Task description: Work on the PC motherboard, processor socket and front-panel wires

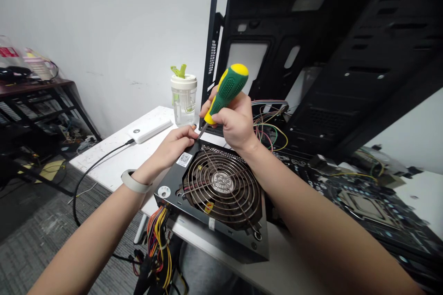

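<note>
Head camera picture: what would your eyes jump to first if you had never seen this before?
The bright yellow-and-green screwdriver pops out first, gripped in the right hand near the middle. Just below it lies a black computer power supply with a big round fan behind a metal grille, the left hand right by its corner. A black computer case looms over the top right.
</note>
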### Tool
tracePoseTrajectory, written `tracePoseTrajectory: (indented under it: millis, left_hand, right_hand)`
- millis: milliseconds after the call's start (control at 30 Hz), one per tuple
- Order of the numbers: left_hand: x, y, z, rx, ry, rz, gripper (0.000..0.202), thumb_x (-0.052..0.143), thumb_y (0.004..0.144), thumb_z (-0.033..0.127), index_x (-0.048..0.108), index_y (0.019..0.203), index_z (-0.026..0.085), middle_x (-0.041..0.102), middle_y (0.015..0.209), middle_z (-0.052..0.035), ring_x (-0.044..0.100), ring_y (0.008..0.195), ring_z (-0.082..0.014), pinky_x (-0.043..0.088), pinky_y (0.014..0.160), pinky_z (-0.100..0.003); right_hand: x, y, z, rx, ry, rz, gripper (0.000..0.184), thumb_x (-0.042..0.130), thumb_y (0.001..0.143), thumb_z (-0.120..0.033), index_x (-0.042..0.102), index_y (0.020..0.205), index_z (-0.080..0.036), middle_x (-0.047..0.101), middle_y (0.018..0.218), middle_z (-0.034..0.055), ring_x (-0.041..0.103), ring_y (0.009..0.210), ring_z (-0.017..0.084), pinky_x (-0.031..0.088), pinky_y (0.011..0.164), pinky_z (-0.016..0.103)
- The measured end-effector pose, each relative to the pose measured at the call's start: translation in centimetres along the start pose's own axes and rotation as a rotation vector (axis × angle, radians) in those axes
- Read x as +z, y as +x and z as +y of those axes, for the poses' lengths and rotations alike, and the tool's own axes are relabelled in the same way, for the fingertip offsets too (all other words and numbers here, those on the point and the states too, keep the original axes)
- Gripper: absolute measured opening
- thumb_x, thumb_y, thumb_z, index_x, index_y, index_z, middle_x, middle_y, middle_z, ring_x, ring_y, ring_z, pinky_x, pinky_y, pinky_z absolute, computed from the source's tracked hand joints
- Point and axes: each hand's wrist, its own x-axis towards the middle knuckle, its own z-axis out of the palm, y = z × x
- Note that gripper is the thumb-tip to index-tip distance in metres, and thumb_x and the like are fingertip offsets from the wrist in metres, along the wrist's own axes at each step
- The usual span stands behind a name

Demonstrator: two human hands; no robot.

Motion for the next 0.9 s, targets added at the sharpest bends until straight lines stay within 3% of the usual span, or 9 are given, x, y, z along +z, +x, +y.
tracePoseTrajectory:
  millis: [333, 567, 900]
  left_hand:
    - [-0.01, -0.08, 0.04, 0.007, 0.005, 0.012, 0.016, 0.047, 0.065, 0.028, 0.056, 0.073, 0.018, 0.057, 0.083, -0.0028, 0.05, 0.083, -0.0191, 0.039, 0.089, -0.035]
    - [0.03, -0.01, 0.13, -0.01, 0.006, 0.002, 0.016, 0.046, 0.063, 0.029, 0.054, 0.072, 0.019, 0.053, 0.077, -0.0008, 0.045, 0.075, -0.0173, 0.039, 0.078, -0.032]
    - [0.07, -0.2, 0.56, -0.027, -0.009, -0.004, 0.015, 0.046, 0.062, 0.028, 0.052, 0.072, 0.019, 0.048, 0.072, 0.0011, 0.041, 0.069, -0.0153, 0.037, 0.07, -0.029]
  right_hand:
    - [-0.38, 0.13, 0.22, -0.038, -0.004, 0.061, 0.025, 0.045, 0.049, -0.019, 0.048, 0.074, -0.023, 0.058, 0.058, -0.0019, 0.052, 0.054, 0.014, 0.044, 0.051, 0.032]
    - [-0.07, -0.03, -0.14, -0.001, -0.013, 0.023, 0.024, 0.044, 0.05, -0.021, 0.047, 0.075, -0.022, 0.058, 0.058, -0.004, 0.045, 0.044, 0.009, 0.036, 0.039, 0.026]
    - [0.0, -0.16, -0.08, 0.009, -0.06, 0.002, 0.025, 0.043, 0.05, -0.02, 0.045, 0.075, -0.023, 0.057, 0.062, -0.0025, 0.049, 0.051, 0.012, 0.039, 0.04, 0.026]
